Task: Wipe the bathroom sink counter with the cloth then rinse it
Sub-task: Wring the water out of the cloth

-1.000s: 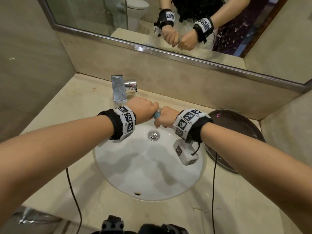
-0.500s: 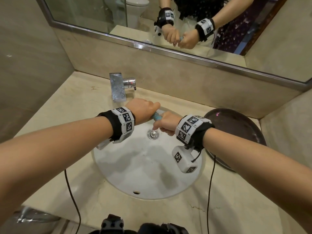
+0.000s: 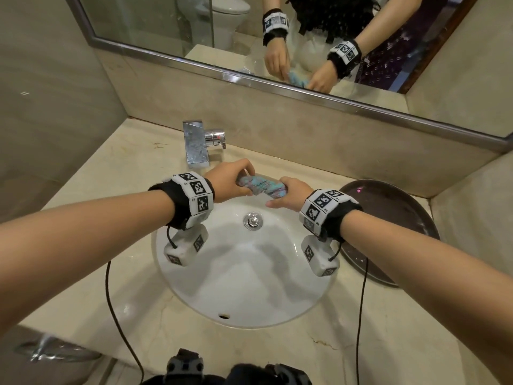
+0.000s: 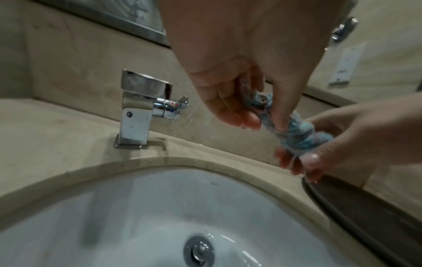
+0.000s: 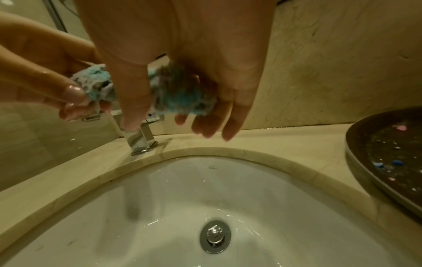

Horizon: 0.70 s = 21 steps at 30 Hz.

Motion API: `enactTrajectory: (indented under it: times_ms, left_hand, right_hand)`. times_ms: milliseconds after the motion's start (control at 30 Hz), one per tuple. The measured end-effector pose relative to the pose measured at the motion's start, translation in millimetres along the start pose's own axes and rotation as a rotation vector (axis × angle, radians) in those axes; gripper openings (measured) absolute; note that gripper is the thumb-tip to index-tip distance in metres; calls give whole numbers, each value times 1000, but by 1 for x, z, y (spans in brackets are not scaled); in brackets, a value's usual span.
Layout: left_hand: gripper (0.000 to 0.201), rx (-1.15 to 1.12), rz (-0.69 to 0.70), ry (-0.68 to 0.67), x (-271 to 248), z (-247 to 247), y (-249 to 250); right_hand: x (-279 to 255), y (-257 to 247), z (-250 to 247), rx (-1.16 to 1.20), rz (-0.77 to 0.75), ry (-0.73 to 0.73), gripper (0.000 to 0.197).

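A wet blue and grey cloth [image 3: 261, 186] is twisted into a short roll above the back of the white sink basin [image 3: 249, 276]. My left hand [image 3: 230, 182] grips its left end, thumb and fingers curled round it. My right hand [image 3: 288, 193] holds the right end. In the left wrist view the left hand [image 4: 262, 121] pinches the cloth [image 4: 294, 137]. The right wrist view has the right hand [image 5: 171, 117] with its thumb across the cloth [image 5: 182, 99] and its fingers loosely round it. No water runs from the faucet [image 3: 194, 145].
The beige stone counter [image 3: 111, 195] surrounds the basin, whose drain plug [image 3: 252, 220] sits below the hands. A dark round tray [image 3: 394, 218] with small scraps lies on the counter to the right. A mirror [image 3: 277, 37] runs along the back wall. Cables hang from both wrists.
The hands have drawn apart. A longer stretch of the twisted cloth now shows between them, where earlier only a small blue bit showed between two close fists.
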<state>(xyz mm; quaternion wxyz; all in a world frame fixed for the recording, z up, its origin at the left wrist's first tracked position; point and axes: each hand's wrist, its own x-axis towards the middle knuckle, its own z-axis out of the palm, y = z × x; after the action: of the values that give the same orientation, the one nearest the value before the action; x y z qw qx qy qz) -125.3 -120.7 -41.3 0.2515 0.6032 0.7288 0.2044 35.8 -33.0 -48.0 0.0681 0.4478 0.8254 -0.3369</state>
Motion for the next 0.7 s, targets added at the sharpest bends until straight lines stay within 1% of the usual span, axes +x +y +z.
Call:
enactTrajectory:
  times_ms: [67, 100, 167, 267, 333, 400, 500, 600, 700]
  left_hand:
    - [28, -112, -38, 24, 0, 0, 3]
    - [23, -158, -56, 30, 1, 0, 3]
    - [15, -207, -76, 38, 3, 0, 3]
    - [20, -254, -91, 74, 4, 0, 2]
    - [23, -290, -109, 94, 2, -1, 3]
    - [25, -327, -120, 106, 0, -1, 4]
    - [28, -347, -134, 122, -5, -2, 8]
    - [27, -385, -155, 129, -11, -2, 11]
    - [20, -395, -154, 117, -16, -5, 12]
  right_hand:
    - [0, 1, 4, 12, -48, 64, 62]
    - [0, 0, 6, 18, -90, 107, 64]
    - [-1, -5, 6, 48, -189, 160, 58]
    - [-3, -10, 6, 120, -279, 173, 41]
    - [-5, -12, 8, 199, -293, 170, 35]
    - [-5, -13, 8, 264, -297, 196, 27]
    - [-6, -16, 4, 282, -306, 227, 16]
    - [-6, -17, 1, 301, -306, 251, 17]
    - [-3, -20, -2, 411, -264, 323, 17]
